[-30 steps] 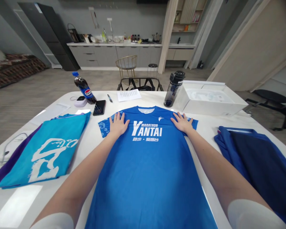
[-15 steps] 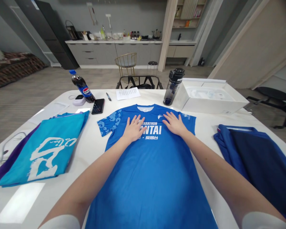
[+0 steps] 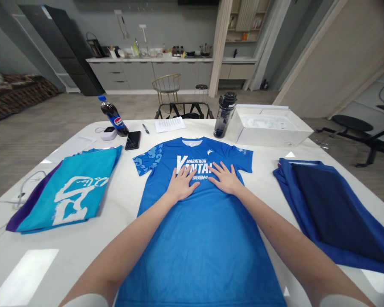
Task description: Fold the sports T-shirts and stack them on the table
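Observation:
A blue short-sleeved T-shirt with white lettering on the chest lies spread front side up, its collar pointing away from me. My left hand rests flat on the chest print with its fingers spread, covering some of the letters. Beside it, my right hand is also laid flat on the shirt, fingers apart, over the right end of the lettering. The sleeve at the left has a pale wave pattern and lies out to the side. Neither hand grips the cloth.
On the white table, a folded turquoise shirt lies left and folded dark blue clothes right. Further back are a cola bottle, a phone, a pen, a paper, a black water bottle and a white box.
Both hands have slid down the shirt's chest toward me, uncovering more of the upper lettering. The camera view has shifted slightly, and the shirt's lower hem now shows.

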A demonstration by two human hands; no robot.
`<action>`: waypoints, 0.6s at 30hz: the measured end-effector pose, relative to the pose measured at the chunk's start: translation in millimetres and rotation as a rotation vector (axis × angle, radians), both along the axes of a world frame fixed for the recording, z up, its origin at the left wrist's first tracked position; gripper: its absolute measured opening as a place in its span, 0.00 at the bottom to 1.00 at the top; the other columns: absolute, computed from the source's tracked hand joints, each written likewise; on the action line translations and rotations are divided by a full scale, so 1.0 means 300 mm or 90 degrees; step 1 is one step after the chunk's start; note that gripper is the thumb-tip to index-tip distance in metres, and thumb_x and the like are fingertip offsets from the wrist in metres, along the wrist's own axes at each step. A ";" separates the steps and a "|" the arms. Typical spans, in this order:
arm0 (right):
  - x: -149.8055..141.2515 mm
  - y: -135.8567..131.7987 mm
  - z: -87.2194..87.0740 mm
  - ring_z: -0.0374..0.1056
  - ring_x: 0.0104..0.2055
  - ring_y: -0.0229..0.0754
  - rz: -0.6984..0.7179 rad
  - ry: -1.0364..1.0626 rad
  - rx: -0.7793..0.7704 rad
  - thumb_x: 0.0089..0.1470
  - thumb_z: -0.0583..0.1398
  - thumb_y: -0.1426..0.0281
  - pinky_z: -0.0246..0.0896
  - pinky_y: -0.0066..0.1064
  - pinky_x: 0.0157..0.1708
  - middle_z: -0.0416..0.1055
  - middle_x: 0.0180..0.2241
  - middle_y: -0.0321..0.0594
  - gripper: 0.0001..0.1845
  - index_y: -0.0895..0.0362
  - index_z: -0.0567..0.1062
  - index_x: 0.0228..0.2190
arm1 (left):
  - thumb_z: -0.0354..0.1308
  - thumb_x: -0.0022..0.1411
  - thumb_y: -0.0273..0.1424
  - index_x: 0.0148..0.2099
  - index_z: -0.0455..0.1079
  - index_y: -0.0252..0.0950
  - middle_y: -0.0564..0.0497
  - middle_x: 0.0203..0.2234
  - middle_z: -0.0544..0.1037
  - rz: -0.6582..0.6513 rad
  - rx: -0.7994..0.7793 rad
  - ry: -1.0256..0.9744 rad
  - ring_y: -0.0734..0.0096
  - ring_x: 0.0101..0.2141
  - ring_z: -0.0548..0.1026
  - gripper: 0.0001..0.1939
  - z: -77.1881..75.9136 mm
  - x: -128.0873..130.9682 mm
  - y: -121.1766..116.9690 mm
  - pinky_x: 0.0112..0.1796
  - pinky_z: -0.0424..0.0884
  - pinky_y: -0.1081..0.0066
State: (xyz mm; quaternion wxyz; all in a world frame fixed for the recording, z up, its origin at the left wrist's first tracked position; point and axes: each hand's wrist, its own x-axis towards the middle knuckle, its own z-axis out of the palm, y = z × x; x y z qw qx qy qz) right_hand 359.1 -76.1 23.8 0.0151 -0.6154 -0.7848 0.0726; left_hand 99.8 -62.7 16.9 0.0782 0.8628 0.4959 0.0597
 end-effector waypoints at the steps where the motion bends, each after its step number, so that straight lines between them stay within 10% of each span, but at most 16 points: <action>1: -0.006 0.005 0.010 0.41 0.75 0.59 -0.007 0.006 -0.006 0.67 0.41 0.41 0.33 0.71 0.67 0.47 0.73 0.34 0.36 0.37 0.55 0.70 | 0.35 0.71 0.58 0.74 0.52 0.52 0.53 0.73 0.53 0.003 -0.006 -0.001 0.56 0.72 0.49 0.36 0.005 0.001 -0.001 0.69 0.42 0.43; 10: -0.126 0.273 0.061 0.37 0.75 0.57 -0.148 0.044 0.030 0.69 0.36 0.46 0.30 0.70 0.67 0.45 0.74 0.40 0.36 0.44 0.56 0.70 | 0.33 0.74 0.49 0.74 0.54 0.44 0.49 0.73 0.52 0.174 0.034 -0.010 0.54 0.72 0.48 0.33 0.044 -0.018 0.298 0.69 0.42 0.44; 18: -0.122 0.505 -0.012 0.31 0.76 0.58 -0.210 0.022 -0.052 0.65 0.34 0.40 0.23 0.70 0.67 0.35 0.75 0.40 0.43 0.45 0.47 0.73 | 0.32 0.70 0.56 0.76 0.50 0.44 0.51 0.74 0.48 0.245 -0.081 -0.008 0.50 0.73 0.45 0.39 -0.012 -0.056 0.582 0.69 0.41 0.43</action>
